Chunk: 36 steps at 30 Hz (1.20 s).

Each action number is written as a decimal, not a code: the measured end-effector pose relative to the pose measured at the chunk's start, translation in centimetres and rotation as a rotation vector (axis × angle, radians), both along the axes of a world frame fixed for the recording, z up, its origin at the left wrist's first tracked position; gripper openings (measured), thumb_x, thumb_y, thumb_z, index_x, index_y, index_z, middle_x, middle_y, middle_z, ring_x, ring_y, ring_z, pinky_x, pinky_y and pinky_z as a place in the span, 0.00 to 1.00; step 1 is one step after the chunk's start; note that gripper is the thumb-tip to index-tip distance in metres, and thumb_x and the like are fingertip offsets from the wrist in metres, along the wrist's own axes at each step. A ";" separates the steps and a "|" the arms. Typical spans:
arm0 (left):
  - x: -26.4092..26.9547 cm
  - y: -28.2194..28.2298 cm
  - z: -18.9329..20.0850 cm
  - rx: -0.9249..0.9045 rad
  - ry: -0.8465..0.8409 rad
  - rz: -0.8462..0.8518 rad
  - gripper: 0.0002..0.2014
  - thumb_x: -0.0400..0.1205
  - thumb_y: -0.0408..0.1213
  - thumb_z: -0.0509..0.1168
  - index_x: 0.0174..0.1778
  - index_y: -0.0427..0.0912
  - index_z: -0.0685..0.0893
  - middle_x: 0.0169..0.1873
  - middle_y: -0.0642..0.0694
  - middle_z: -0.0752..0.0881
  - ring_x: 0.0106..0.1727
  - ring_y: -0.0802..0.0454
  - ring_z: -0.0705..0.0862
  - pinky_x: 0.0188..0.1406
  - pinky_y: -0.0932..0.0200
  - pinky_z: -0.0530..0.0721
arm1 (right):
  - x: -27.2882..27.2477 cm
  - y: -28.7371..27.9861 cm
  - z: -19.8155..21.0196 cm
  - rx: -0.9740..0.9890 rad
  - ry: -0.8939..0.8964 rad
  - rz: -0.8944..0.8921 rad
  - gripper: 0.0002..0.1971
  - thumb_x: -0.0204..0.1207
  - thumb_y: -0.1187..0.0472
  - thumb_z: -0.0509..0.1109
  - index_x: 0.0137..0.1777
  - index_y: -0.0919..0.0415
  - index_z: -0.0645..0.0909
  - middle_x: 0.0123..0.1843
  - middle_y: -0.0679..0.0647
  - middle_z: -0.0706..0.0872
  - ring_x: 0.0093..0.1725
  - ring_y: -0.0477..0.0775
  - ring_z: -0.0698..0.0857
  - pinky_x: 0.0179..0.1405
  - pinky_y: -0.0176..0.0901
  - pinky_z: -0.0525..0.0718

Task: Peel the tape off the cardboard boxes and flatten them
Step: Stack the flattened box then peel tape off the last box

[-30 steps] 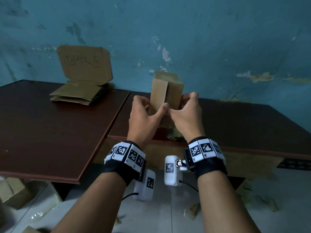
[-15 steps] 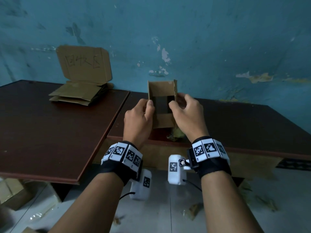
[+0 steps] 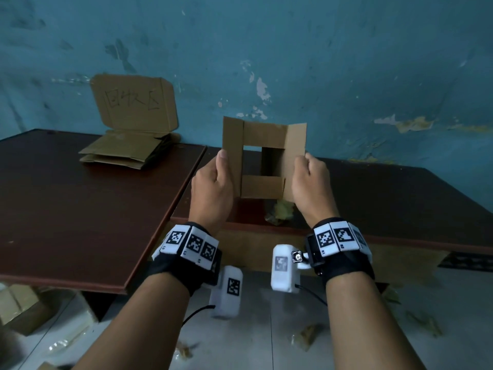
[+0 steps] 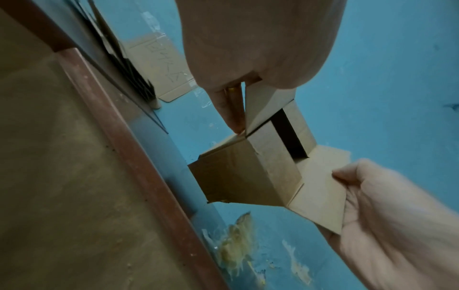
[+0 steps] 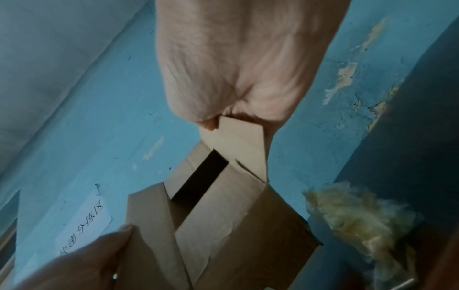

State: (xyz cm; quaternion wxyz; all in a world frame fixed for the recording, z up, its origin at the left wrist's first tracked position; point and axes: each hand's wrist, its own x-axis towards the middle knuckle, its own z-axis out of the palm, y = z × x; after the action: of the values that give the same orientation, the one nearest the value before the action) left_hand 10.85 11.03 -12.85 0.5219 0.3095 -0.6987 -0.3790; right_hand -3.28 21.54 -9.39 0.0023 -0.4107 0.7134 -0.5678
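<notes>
A small brown cardboard box [image 3: 264, 134] hangs in the air above the near edge of the right table, its open end toward me and all flaps spread outward. My left hand [image 3: 213, 182] pinches the left flap [image 4: 258, 102], thumb on the front. My right hand [image 3: 310, 182] pinches the right flap [image 5: 238, 141]. Through the box's square opening I see the table behind. In the left wrist view the box [image 4: 248, 172] shows from below. A crumpled wad of peeled yellowish tape [image 3: 278, 213] lies on the table just under the box.
Two dark brown tables [image 3: 80, 209] meet at an angle before a blue wall. A stack of flattened cardboard [image 3: 125, 150] with a lettered cardboard sign [image 3: 133, 102] stands at the back left. More boxes [image 3: 18, 308] and tape scraps [image 3: 306, 337] lie on the floor.
The box turned its open end toward me and its side flaps were pulled outward. My hands moved apart from the middle of the box to its left and right flaps.
</notes>
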 end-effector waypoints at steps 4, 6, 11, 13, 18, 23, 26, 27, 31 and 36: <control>0.3 -1.1 -0.4 0.085 0.102 -0.016 0.28 0.97 0.52 0.52 0.49 0.34 0.87 0.36 0.43 0.86 0.39 0.59 0.82 0.44 0.51 0.81 | 0.8 0.0 0.2 -0.012 0.013 0.065 0.21 0.92 0.66 0.55 0.38 0.45 0.63 0.32 0.46 0.69 0.23 0.35 0.72 0.24 0.29 0.68; 0.3 -0.9 -0.3 0.131 0.144 -0.018 0.26 0.97 0.53 0.50 0.58 0.40 0.90 0.46 0.50 0.91 0.50 0.58 0.87 0.56 0.50 0.85 | 1.2 -0.2 0.2 -0.010 0.043 0.083 0.21 0.92 0.68 0.55 0.38 0.47 0.64 0.33 0.44 0.70 0.25 0.32 0.74 0.26 0.27 0.69; -0.2 0.4 0.0 0.158 0.060 -0.025 0.25 0.91 0.68 0.47 0.53 0.54 0.80 0.44 0.53 0.86 0.53 0.52 0.84 0.58 0.46 0.80 | 1.6 -1.1 -0.2 -0.011 0.015 0.119 0.17 0.91 0.67 0.57 0.39 0.51 0.66 0.33 0.46 0.70 0.24 0.37 0.71 0.25 0.30 0.68; -0.3 0.3 0.1 0.167 0.077 -0.040 0.22 0.87 0.69 0.55 0.54 0.54 0.79 0.38 0.56 0.85 0.48 0.53 0.85 0.49 0.50 0.85 | 1.8 -1.3 -0.3 -0.030 -0.020 0.140 0.10 0.90 0.64 0.60 0.47 0.54 0.75 0.38 0.47 0.79 0.28 0.36 0.76 0.29 0.29 0.72; -0.3 -0.1 -0.1 0.185 0.108 -0.001 0.14 0.85 0.50 0.76 0.62 0.55 0.82 0.54 0.55 0.91 0.57 0.60 0.91 0.53 0.59 0.92 | 2.3 -1.2 0.0 -0.074 -0.111 0.172 0.27 0.87 0.64 0.67 0.83 0.48 0.66 0.56 0.37 0.81 0.42 0.44 0.85 0.46 0.37 0.85; -0.3 0.2 0.2 0.166 0.114 0.040 0.15 0.84 0.36 0.73 0.64 0.52 0.82 0.54 0.52 0.90 0.51 0.61 0.89 0.47 0.60 0.88 | 2.5 -0.8 0.2 -0.100 -0.013 0.227 0.44 0.78 0.68 0.72 0.87 0.30 0.63 0.81 0.38 0.70 0.74 0.39 0.72 0.68 0.27 0.72; -0.4 0.4 0.1 0.131 0.093 0.026 0.15 0.83 0.35 0.72 0.63 0.53 0.82 0.53 0.53 0.88 0.49 0.66 0.87 0.45 0.66 0.86 | 2.5 -1.0 0.6 -0.081 0.081 0.103 0.34 0.74 0.61 0.79 0.79 0.40 0.76 0.73 0.47 0.73 0.61 0.33 0.78 0.52 0.15 0.73; -0.4 0.5 0.1 0.116 0.087 0.024 0.15 0.82 0.34 0.72 0.62 0.54 0.82 0.53 0.54 0.88 0.50 0.67 0.87 0.46 0.66 0.86 | 2.4 -1.1 0.7 -0.072 0.133 0.031 0.30 0.73 0.58 0.82 0.75 0.45 0.78 0.71 0.48 0.73 0.55 0.33 0.79 0.49 0.16 0.75; -0.7 0.9 0.0 0.031 0.056 -0.007 0.16 0.80 0.33 0.73 0.62 0.52 0.84 0.53 0.59 0.88 0.58 0.65 0.85 0.57 0.60 0.84 | 2.8 -1.2 1.3 0.072 0.352 -0.260 0.31 0.71 0.49 0.86 0.66 0.54 0.73 0.68 0.51 0.77 0.54 0.55 0.86 0.43 0.44 0.76; -0.9 1.7 -0.1 -0.018 0.059 -0.091 0.19 0.80 0.29 0.72 0.65 0.51 0.85 0.55 0.59 0.89 0.57 0.67 0.88 0.55 0.60 0.90 | 2.8 -0.9 1.6 0.153 0.516 -0.412 0.27 0.76 0.55 0.83 0.70 0.57 0.75 0.67 0.56 0.81 0.60 0.67 0.89 0.44 0.55 0.84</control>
State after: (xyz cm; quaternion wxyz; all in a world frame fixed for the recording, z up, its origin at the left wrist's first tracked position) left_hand 9.98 12.77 -12.94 0.5272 0.2615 -0.6998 -0.4049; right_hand -0.47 20.66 -7.75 -0.2622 -0.3866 0.7991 -0.3785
